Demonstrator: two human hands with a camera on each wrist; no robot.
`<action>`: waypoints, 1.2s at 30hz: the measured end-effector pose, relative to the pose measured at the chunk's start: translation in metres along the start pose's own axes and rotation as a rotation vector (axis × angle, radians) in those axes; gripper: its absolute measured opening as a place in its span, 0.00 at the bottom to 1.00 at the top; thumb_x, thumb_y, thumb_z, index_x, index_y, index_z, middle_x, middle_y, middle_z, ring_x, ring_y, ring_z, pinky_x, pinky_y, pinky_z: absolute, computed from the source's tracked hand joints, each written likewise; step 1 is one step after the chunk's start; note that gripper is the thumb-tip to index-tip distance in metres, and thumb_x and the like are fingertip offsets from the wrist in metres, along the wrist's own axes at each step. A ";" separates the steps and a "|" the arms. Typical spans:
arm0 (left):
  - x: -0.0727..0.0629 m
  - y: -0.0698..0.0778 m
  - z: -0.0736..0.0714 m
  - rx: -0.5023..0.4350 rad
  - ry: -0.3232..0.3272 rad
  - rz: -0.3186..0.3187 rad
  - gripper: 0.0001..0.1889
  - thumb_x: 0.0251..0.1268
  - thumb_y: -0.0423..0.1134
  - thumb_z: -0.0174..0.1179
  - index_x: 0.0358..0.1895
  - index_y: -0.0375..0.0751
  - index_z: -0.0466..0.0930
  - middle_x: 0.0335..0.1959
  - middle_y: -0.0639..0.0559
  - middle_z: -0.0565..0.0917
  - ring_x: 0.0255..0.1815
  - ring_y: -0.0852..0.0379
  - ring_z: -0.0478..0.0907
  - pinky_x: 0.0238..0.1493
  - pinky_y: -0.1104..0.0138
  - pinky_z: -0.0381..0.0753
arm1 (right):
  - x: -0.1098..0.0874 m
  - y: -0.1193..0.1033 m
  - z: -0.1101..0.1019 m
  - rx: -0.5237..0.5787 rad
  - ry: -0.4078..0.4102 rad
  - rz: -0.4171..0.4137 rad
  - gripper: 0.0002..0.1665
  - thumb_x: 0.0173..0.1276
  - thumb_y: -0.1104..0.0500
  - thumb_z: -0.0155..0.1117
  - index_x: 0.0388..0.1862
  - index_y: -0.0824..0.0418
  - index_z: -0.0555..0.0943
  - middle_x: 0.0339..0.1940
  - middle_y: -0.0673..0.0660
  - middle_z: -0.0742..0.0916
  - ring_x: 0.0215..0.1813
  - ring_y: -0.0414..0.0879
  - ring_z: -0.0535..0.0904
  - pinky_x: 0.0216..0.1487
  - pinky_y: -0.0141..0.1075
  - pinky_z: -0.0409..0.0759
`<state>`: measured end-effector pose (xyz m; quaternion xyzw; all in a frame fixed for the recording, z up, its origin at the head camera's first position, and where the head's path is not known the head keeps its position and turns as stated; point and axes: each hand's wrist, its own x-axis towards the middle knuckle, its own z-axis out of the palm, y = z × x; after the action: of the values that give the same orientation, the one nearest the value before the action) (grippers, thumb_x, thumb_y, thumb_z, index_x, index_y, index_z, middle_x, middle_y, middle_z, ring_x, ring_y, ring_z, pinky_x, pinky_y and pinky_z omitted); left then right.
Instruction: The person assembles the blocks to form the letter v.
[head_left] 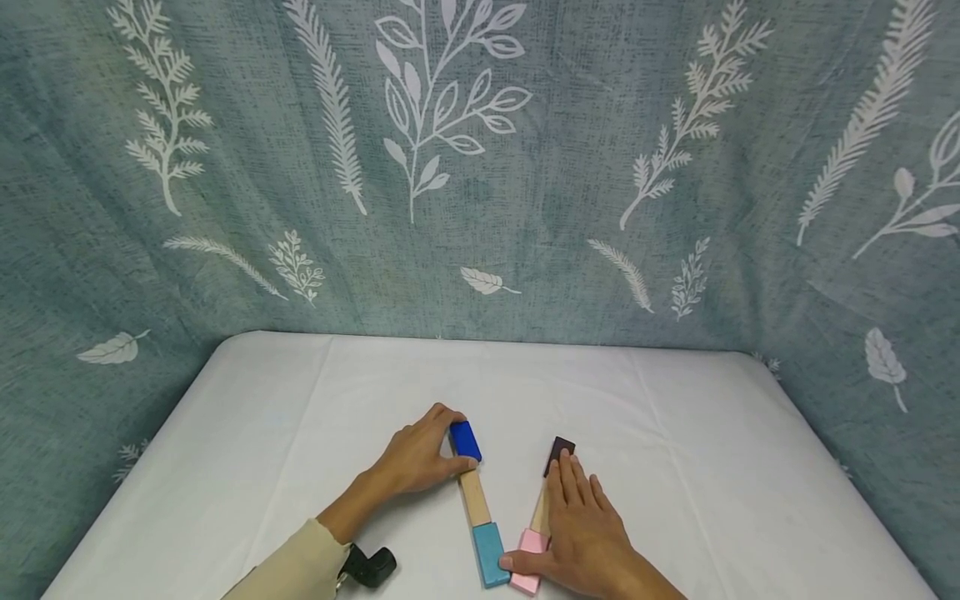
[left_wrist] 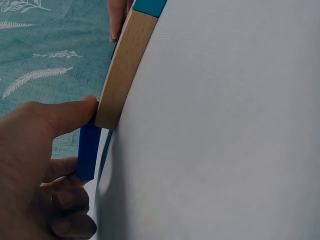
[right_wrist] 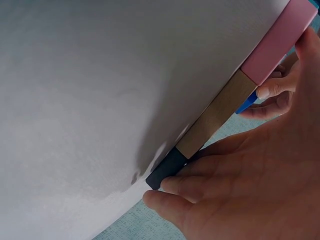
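Observation:
Two slanting rows of wooden blocks lie on the white cloth. The left row has a blue block at the far end, a plain wood block in the middle and a teal block nearest me. My left hand pinches the blue block between thumb and fingers. In the right row are a black block, another plain wood block and a pink block. My right hand lies along that row, fingers straight and touching its right side, thumb stretched over the pink block toward the teal one.
A white cloth covers the table. Behind and beside it hangs a green-blue curtain with white leaf prints. A black device sits at my left wrist, below a beige sleeve.

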<state>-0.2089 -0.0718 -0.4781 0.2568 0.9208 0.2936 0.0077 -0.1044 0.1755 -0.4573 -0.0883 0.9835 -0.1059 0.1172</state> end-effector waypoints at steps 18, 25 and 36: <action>-0.005 -0.004 -0.003 0.001 0.004 0.012 0.33 0.63 0.57 0.68 0.66 0.45 0.75 0.60 0.49 0.77 0.56 0.50 0.79 0.51 0.46 0.78 | -0.001 0.001 -0.004 0.002 0.011 -0.008 0.88 0.41 0.08 0.54 0.80 0.74 0.49 0.81 0.72 0.52 0.82 0.63 0.45 0.76 0.60 0.48; -0.006 -0.004 -0.002 -0.005 -0.006 0.005 0.32 0.64 0.58 0.67 0.66 0.45 0.76 0.62 0.48 0.76 0.59 0.47 0.78 0.52 0.43 0.77 | 0.000 0.000 -0.002 0.004 0.013 -0.008 0.88 0.40 0.08 0.54 0.80 0.74 0.50 0.81 0.71 0.52 0.82 0.63 0.45 0.76 0.59 0.47; -0.007 -0.005 0.001 0.015 -0.006 0.009 0.31 0.65 0.57 0.67 0.66 0.45 0.76 0.61 0.47 0.76 0.59 0.47 0.79 0.50 0.43 0.78 | -0.001 0.002 0.000 0.008 0.007 -0.006 0.88 0.40 0.08 0.54 0.80 0.74 0.50 0.81 0.71 0.53 0.82 0.63 0.46 0.76 0.59 0.47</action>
<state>-0.2048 -0.0779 -0.4830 0.2620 0.9217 0.2860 0.0071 -0.1037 0.1773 -0.4573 -0.0902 0.9832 -0.1105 0.1140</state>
